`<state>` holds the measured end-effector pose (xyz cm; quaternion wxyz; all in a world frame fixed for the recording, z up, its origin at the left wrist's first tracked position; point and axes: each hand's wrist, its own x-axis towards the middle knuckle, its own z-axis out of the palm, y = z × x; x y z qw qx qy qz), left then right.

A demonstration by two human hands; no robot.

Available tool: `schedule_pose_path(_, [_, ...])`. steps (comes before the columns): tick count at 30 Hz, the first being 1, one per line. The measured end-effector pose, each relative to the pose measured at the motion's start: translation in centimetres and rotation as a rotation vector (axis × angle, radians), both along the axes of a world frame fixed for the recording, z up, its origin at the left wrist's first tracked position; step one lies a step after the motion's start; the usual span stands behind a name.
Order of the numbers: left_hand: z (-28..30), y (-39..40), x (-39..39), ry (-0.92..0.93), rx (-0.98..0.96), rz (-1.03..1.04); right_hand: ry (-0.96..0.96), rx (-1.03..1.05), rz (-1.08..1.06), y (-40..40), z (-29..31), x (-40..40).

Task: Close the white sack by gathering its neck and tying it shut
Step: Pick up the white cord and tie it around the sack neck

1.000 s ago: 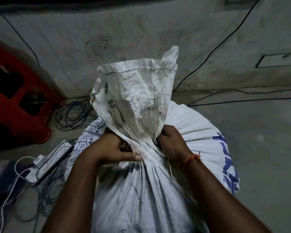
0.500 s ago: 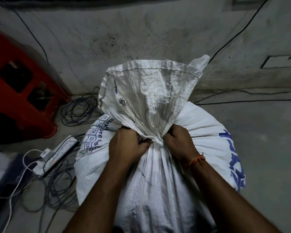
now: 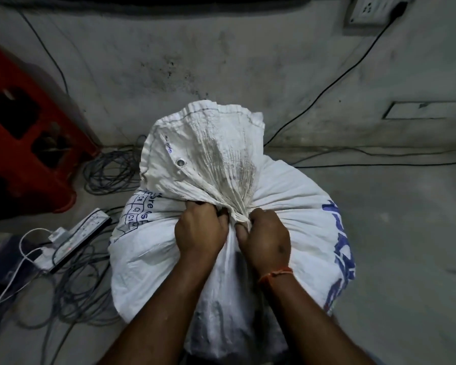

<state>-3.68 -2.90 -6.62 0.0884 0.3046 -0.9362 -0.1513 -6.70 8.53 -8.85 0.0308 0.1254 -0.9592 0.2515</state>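
A full white sack [image 3: 295, 214] with blue print stands on the floor in front of me. Its neck [image 3: 237, 214] is bunched into tight pleats, and the loose top [image 3: 208, 151] with a metal eyelet leans away toward the wall. My left hand [image 3: 199, 230] clenches the gathered cloth on the left of the neck. On the right side my right hand [image 3: 265, 238], with an orange thread on the wrist, grips the same bunch. The two fists almost touch. Any tie or string is hidden between the fingers.
A red plastic stool [image 3: 29, 148] stands at the left. A white power strip [image 3: 77, 238] and tangled cables [image 3: 71, 291] lie on the floor left of the sack. Black wires [image 3: 353, 156] run along the grey wall and floor behind, and a wall socket [image 3: 374, 10] sits top right.
The sack's loose top has dropped lower and bunched narrower. Both fists have closed tighter on the neck, with the left thumb now tucked in, and the view has tilted downward.
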Motion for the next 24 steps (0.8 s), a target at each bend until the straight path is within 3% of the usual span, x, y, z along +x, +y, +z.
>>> schedule_pose_path(5, [1.5,0.0,1.3,-0.073,0.033,-0.008,0.015,-0.051,-0.042,-0.3,-1.2,1.2])
schedule_pose_path(9, [1.8,-0.8,3.7,-0.170,-0.074,0.004,-0.026,-0.092,-0.039,-0.7,-1.7,0.1])
schedule_pose_path(12, [1.7,-0.6,4.5,-0.171,-0.020,0.024,-0.045,-0.092,-0.033,-1.0,-1.8,-0.3])
schedule_pose_path(14, [0.8,0.1,4.6,-0.127,0.184,0.005,-0.052,-0.102,-0.024,-1.0,-1.6,-0.3])
schedule_pose_path(17, [-1.1,1.2,4.2,0.096,0.850,0.073,-0.090,-0.120,0.025,-0.8,-0.5,-0.5])
schedule_pose_path(19, [-1.9,1.5,3.7,0.212,1.184,0.149,-0.146,-0.120,0.101,-0.4,0.7,-0.5])
schedule_pose_path(24, [-2.1,-0.1,1.7,0.335,1.470,0.264,-0.221,-0.187,0.164,1.2,3.5,1.0])
